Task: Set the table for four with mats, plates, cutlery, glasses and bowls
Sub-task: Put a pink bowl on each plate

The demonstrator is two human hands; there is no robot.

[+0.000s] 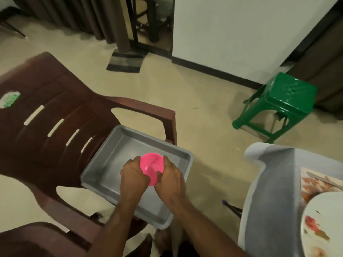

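pink bowl [152, 167], tilted on edge, over grey tray [118, 143], plate [323, 219] on table

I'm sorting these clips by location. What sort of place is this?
Likely a home dining area: brown plastic armchair, green plastic stool, and a cloth-covered table with a plate.

A brown chair [55, 127] carries a grey tray [115, 145] on its seat, the tray's near corner jutting past the seat edge; at the right a bench [274, 182] under a grey-white cloth bears a patterned mat [315, 184], with a white plate [326, 216] on the mat; the beige floor [204, 112] holds the chair, a green stool [282, 104] near the wall, and a striped rug [126, 62] by the curtains.
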